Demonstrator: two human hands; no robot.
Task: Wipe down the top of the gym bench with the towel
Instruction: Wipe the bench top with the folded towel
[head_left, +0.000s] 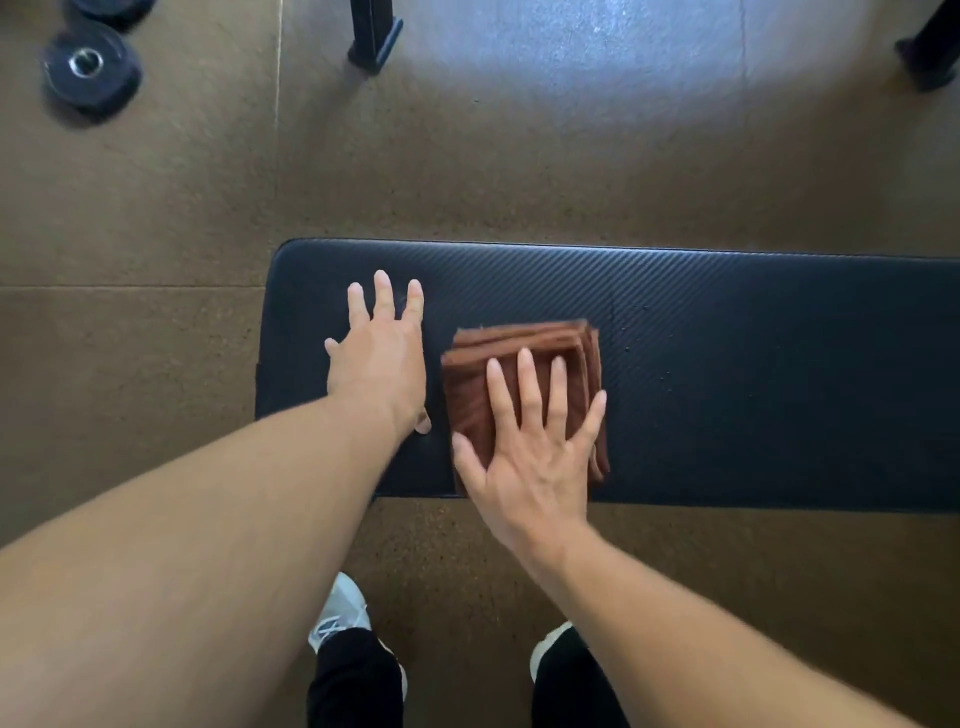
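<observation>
A brown rubber gym floor (182, 208) fills the view, and across it lies the black padded gym bench (753, 374), its left end in sight and its right end cut off by the frame. The towel (524, 343), a rust-brown cloth folded into a thick square, sits on the bench top towards the left end, near the front edge. The right hand (524, 452) lies flat on it, fingers spread, pressing down rather than clutching. Just to the left, the left hand (379, 358) rests open on the bare padding, apart from the towel. How much has been wiped cannot be read from the surface; small pale specks to the right of the towel suggest that stretch is still to do. Far left, weight plates (91, 65) are blurred, and dark equipment feet (374, 39) stand at the far edge.
</observation>
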